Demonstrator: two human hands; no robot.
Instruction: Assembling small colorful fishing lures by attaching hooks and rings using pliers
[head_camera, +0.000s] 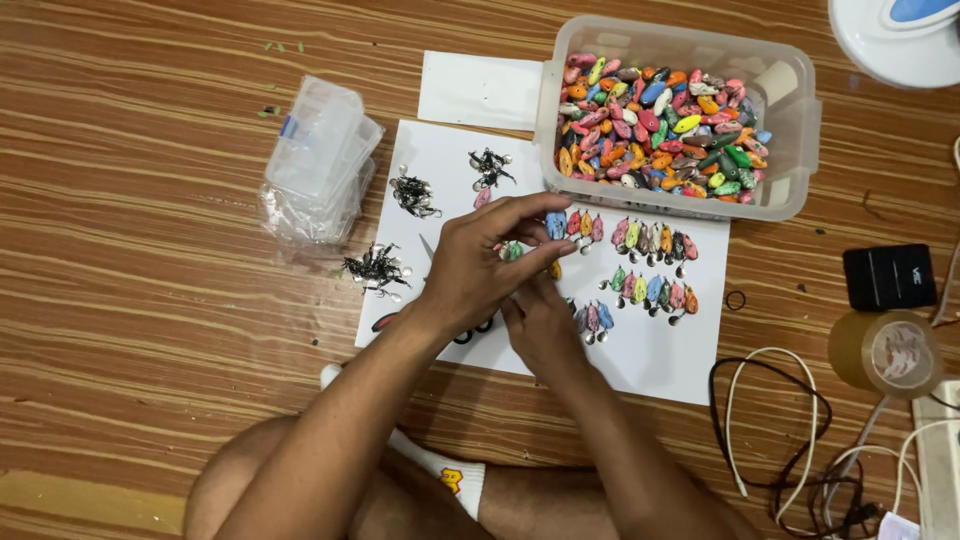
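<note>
Left hand (480, 265) pinching a small teal lure (512, 251), right hand (540, 322) just beneath it touching the white sheet (640, 350), rows of painted lures (650, 240) to its right, clear tub (790, 120) beyond

Showing two bare forearms with no sleeves, watch or rings on the hands: left hand (478, 265), right hand (537, 325). Wearing a white sock (440, 467) carrying a small yellow-and-red mark near its cuff. Showing bare legs.
</note>
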